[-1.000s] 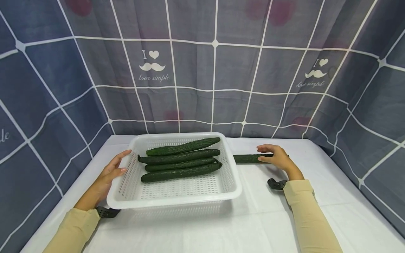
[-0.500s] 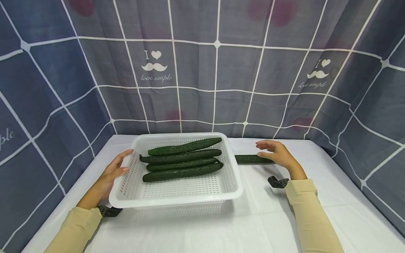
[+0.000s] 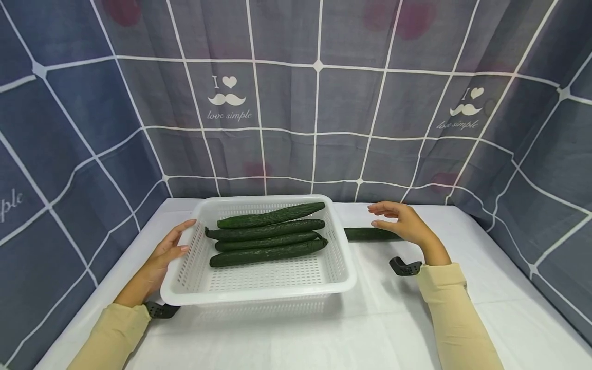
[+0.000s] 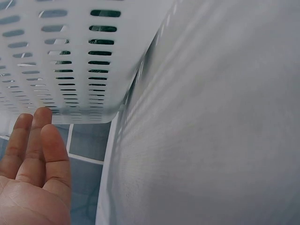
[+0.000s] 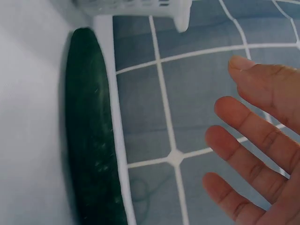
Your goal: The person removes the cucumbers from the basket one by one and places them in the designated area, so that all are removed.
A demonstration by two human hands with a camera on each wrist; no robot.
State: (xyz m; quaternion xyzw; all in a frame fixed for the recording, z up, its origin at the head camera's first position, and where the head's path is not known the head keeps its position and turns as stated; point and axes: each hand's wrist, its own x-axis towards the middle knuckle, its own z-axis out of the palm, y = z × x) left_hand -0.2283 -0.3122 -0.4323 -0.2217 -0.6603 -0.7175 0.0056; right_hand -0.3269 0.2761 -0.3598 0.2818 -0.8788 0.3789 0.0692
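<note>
Left grip (image 3: 159, 258) free by basket (image 3: 259, 295), right grip (image 3: 406, 224) free above cucumber (image 3: 362, 234), “love simple” (image 3: 229, 115) on curtain (image 3: 287, 97)

On the white cloth-covered table (image 3: 370, 318) sits a white rectangular plastic basket (image 3: 261, 295), four long green cucumbers (image 3: 273, 229) inside (side by side, roughly nine-to-three o'clock). A fifth green cucumber (image 3: 365, 234) lies outside at three, below the right hand (image 3: 404, 223); left hand (image 3: 157, 259) at nine, gridded grey-blue fabric curtain (image 3: 287, 103) at twelve.

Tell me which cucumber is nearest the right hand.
The cucumber on the cloth beside the basket, partly hidden by the right hand in the head view. It alone lies outside; the other four cucumbers are in the basket.
</note>
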